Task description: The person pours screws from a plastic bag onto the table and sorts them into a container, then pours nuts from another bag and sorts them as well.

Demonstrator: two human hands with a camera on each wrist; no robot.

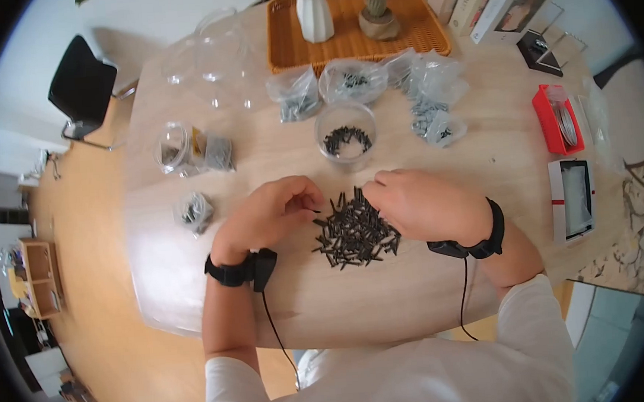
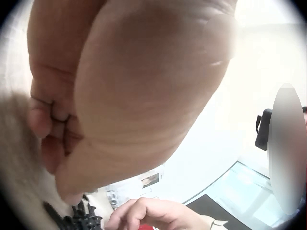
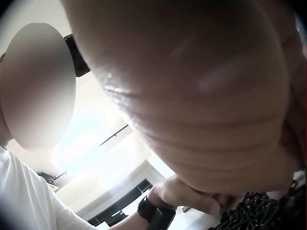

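A heap of small black screws (image 1: 355, 232) lies on the table between the two hands. At its upper left, my left hand (image 1: 274, 208) has its fingers curled, and a small dark piece shows at the fingertips, like one of the screws. My right hand (image 1: 430, 204) is over the upper right edge of the heap, fingers bent down to the screws; its fingertips are mostly hidden, so I cannot tell whether they pinch one. Just beyond the hands stands a round clear tub (image 1: 345, 110) with more black pieces inside. Both wrist views are mostly filled by the palms.
Behind the tub are plastic bags (image 1: 296, 94) of small hardware and a wicker tray (image 1: 430, 40) with a vase (image 1: 315, 15). Small containers (image 1: 173, 148) stand at left. A red box (image 1: 555, 121) and a white box (image 1: 572, 198) lie near the right edge.
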